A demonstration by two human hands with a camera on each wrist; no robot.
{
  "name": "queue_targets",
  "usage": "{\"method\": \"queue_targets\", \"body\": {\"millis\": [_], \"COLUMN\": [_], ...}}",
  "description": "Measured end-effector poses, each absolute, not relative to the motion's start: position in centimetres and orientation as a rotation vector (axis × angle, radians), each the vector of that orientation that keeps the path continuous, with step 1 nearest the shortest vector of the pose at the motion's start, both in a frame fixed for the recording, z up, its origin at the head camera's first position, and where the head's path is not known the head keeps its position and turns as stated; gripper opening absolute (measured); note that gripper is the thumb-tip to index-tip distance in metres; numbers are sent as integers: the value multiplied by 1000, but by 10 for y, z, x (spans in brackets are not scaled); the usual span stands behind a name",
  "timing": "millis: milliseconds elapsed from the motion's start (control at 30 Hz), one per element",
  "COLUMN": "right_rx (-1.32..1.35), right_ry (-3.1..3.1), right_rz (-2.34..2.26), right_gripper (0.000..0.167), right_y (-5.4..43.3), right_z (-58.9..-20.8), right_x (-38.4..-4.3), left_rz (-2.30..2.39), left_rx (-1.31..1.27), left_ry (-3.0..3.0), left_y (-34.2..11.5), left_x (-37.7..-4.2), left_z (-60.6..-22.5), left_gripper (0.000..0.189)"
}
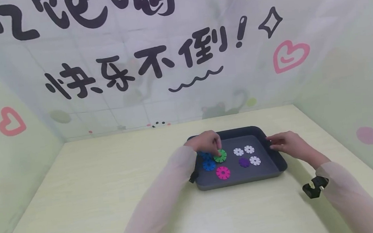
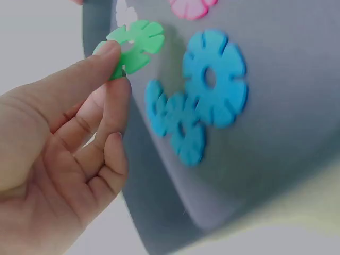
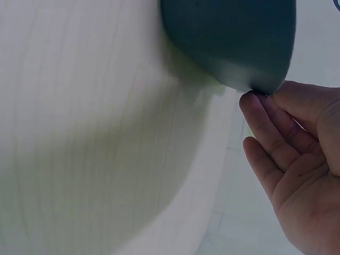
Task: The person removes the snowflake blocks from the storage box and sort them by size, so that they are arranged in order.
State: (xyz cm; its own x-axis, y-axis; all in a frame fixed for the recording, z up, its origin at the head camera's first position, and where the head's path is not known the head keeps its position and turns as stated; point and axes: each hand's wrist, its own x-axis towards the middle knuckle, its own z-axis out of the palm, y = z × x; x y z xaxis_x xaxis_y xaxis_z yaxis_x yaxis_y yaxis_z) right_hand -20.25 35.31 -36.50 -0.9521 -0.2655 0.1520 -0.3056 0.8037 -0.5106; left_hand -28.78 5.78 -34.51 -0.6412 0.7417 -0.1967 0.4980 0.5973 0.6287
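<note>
Head: tray (image 1: 244,173) near bench (image 1: 112,182)'s far right corner; green disc (image 1: 222,158) above tray's left half.
Left wrist: left grip (image 2: 71,143) pinches disc; shallow edge hold could slip.
Right wrist: right grip (image 3: 300,146) pinches tray's right edge; tug might jolt tray.

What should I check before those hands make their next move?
1. Left hand pinches the green disc: ok.
2. Right hand grips the tray by its rim: ok.
3. Green disc held clear of the blue discs: ok.
4. Blue discs spread apart: not ok, they are bunched together.
5. Tray's whole base flat on the table: cannot tell.
</note>
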Motion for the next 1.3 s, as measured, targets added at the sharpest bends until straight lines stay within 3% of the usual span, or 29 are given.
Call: {"method": "queue_targets", "body": {"millis": [367, 600, 900, 1300], "right_rx": [436, 403, 392, 433], "right_ry": [-2912, -2931, -2931, -2878], "right_rz": [887, 887, 906, 950], "right_gripper": [34, 35, 35, 33], "right_y": [356, 356, 352, 357], "right_z": [-368, -367, -369, -372], "right_x": [-203, -201, -201, -201], "left_rz": [947, 928, 954, 846], "left_rx": [973, 899, 722, 653], "left_ry": [2344, 2346, 2351, 2430], "left_y": [-20, -64, -73, -67], "left_x": [-293, -287, -280, -280], "left_z": [-325, -338, -370, -383], "left_gripper": [13, 11, 13, 11]}}
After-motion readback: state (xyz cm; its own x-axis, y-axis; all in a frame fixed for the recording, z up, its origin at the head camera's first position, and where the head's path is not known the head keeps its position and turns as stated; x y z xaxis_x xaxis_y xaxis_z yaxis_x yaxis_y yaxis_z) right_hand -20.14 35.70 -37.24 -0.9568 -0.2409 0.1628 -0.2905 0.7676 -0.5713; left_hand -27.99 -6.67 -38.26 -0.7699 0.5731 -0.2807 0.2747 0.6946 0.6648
